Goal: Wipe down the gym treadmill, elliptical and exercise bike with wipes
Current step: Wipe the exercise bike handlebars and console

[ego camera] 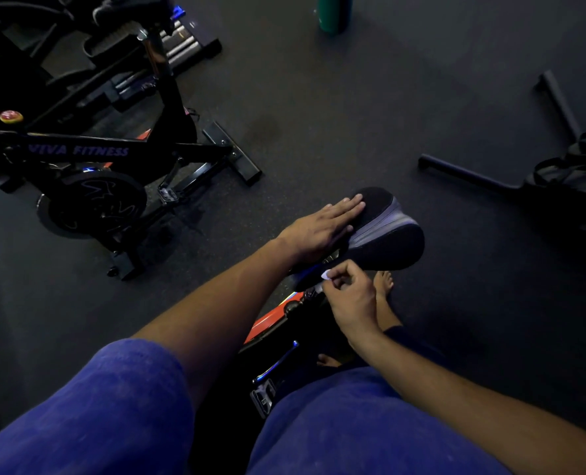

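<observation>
Exercise bike saddle (384,231) in centre of view, directly below person.

Left hand (319,228) lies flat on saddle nose, fingers straight, nothing held; judged to be steadying saddle against push from other hand.

Right hand (349,296) sits just under saddle edge, grip closed in pinch on small pale wipe (427,275); mostly hidden by fingers. Placement suggests underside or seat clamp being cleaned.

Second bike (89,156) stands well apart at left on floor (319,114), untouched. Treadmill, elliptical not identifiable.
</observation>
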